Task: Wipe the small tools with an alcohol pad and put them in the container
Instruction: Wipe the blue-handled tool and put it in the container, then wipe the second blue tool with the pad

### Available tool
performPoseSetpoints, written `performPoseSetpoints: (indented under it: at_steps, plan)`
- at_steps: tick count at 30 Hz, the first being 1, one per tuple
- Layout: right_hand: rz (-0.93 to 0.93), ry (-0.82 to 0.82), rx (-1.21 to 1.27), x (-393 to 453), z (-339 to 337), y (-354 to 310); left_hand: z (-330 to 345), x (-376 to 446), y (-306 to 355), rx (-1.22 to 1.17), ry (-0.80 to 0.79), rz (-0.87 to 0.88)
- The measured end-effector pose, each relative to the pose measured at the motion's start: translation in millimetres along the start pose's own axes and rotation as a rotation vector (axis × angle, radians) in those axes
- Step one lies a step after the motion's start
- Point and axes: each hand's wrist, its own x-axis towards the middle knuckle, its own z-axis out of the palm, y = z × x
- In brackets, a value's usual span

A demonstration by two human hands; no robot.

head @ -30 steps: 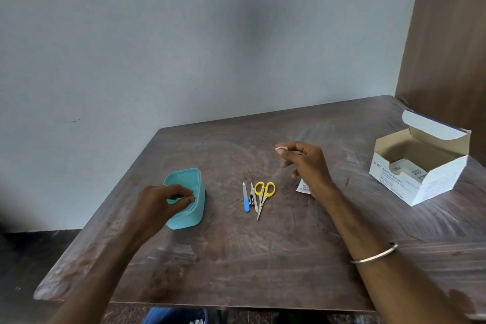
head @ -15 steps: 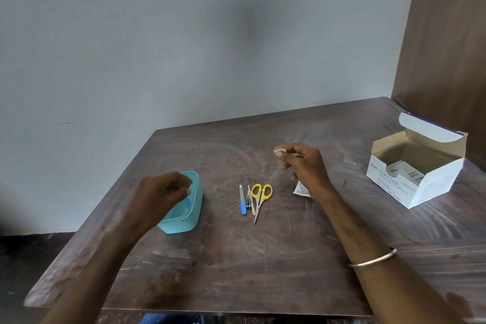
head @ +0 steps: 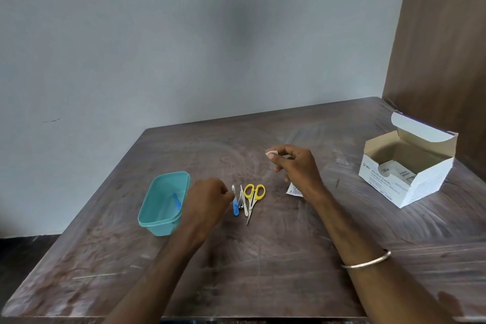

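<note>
While the scuffed dark wooden table (head: 263, 258) meets a grey wall (head: 184, 34), the right hand (head: 297, 166) pinches a white alcohol pad (head: 271, 153); the left hand (head: 207, 200), loosely curled, holds nothing.

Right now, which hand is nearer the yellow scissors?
Left. The left hand is just left of the scissors, reaching at the blue-handled tool beside them. The right hand is raised behind and to their right, pinching a pad.
</note>
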Motion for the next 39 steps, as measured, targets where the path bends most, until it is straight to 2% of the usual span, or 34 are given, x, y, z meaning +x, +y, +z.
performPoseSetpoints:
  at_steps: [22,27,30,32,36,39]
  plan:
    - [-0.024,-0.017,-0.047,-1.2,3.6,-3.5,7.2,41.2,0.4,-0.226,-0.297,-0.32]
    - [-0.025,-0.024,-0.035,-1.7,2.8,-4.6,11.9,43.6,-1.3,-0.281,-0.254,-0.284]
    - [-0.022,-0.022,-0.019,-1.8,3.8,-5.6,12.8,41.4,1.4,-0.374,-0.147,-0.185]
    - [-0.016,-0.028,0.033,-1.9,3.0,-6.6,10.6,37.8,6.8,-0.464,-0.083,-0.132]
    - [0.002,-0.061,0.135,-2.8,0.0,-9.6,6.3,35.2,22.0,-0.726,-0.052,-0.076]
    - [-0.006,-0.059,0.161,-0.6,-0.2,-8.0,11.7,39.1,29.9,-0.792,-0.037,-0.057]
